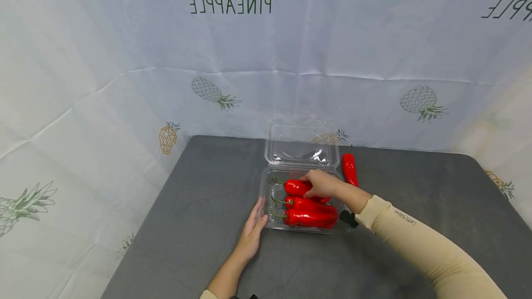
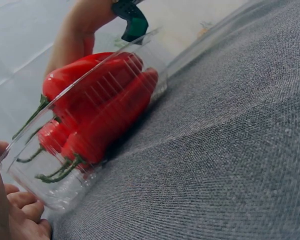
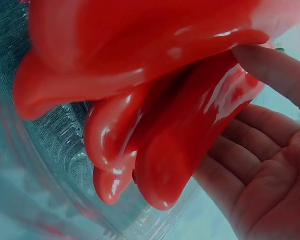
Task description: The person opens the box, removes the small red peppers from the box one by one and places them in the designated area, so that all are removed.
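Left hand [image 1: 250, 230]: half closed, pinches the left wall of the clear box [image 1: 279, 191].
Near peppers [image 1: 311, 218]: side by side inside.
Right hand [image 1: 322, 184]: curled round a farther pepper [image 1: 296, 187] inside.
Good placing: probably settle it alongside, stem left, without squeezing.
Loose pepper [image 1: 349, 170]: on desk [image 1: 224, 188], right of box.

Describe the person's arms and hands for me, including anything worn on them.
The left hand and right hand are both ungloved. The right sleeve is pale cream-beige, with small dark lettering near its cuff; a black object shows beside that cuff. Only the edge of a similarly pale left sleeve shows in the head view.
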Demonstrator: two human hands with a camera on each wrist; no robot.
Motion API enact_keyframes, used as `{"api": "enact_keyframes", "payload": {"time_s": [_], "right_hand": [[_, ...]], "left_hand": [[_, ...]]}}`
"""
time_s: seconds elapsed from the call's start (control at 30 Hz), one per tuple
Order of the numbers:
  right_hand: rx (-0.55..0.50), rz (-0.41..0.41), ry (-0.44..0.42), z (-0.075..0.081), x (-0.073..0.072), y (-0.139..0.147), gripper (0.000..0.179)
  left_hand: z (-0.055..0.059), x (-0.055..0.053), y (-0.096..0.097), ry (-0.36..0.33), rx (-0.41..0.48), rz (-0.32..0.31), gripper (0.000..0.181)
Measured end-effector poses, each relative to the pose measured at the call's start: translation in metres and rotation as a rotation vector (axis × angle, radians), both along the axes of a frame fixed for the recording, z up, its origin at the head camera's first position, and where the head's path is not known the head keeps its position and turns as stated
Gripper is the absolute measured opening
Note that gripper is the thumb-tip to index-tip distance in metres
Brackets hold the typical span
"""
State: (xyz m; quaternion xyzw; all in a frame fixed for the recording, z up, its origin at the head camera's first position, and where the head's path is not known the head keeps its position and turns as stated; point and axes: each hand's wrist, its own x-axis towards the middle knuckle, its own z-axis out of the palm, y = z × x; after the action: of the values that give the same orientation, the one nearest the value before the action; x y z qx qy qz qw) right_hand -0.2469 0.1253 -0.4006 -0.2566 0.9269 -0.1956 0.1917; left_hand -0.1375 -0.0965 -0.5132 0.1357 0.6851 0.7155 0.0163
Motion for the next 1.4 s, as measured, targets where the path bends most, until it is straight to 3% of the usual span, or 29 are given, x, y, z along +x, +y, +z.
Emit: {"api": "enact_keyframes", "payload": {"time_s": [0.43,0.73,1.17,1.4], "right_hand": [[-0.047,0.037,0.094,-0.005,0.002,0.002,0.048],[-0.138,0.102,0.102,-0.008,-0.004,0.006,0.044],[-0.239,0.057,-0.008,0.001,-0.003,0.018,0.042],[-0.288,0.006,-0.011,0.008,-0.005,0.040,0.043]], "left_hand": [[0.001,0.000,0.001,-0.002,-0.003,0.003,0.056],[0.001,0.001,0.002,0.001,0.012,-0.016,0.057],[0.000,0.001,0.000,-0.007,-0.005,0.012,0.057],[0.000,0.000,0.001,0.002,-0.011,0.010,0.056]]}}
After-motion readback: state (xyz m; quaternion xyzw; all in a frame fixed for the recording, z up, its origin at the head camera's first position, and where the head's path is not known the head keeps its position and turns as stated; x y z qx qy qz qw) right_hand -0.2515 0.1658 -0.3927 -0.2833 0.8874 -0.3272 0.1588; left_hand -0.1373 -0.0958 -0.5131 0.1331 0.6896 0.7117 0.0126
